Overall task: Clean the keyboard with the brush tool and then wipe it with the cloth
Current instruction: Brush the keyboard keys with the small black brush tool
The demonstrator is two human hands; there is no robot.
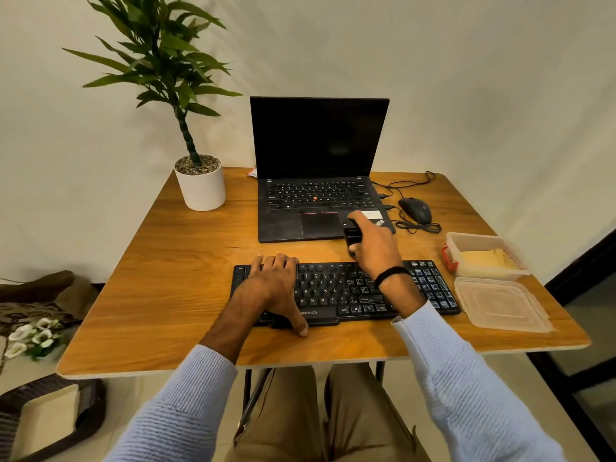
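Left grip [271, 288], released, presses the keyboard [346, 291]; right grip [373, 248] clasps the black brush tool [352, 236] at its far edge.

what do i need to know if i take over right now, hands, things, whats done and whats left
Left hand: lies on the left part of the keyboard, steadying it.
Right hand: fingers grip the black brush tool at the keyboard's far edge, in front of the laptop.
Cloth: yellow, in the open plastic box on the right; the lid lies in front of the box.
Done: brush picked up; how much has been brushed cannot be told.
Left: brush the keys, put the brush down, wipe with the cloth.
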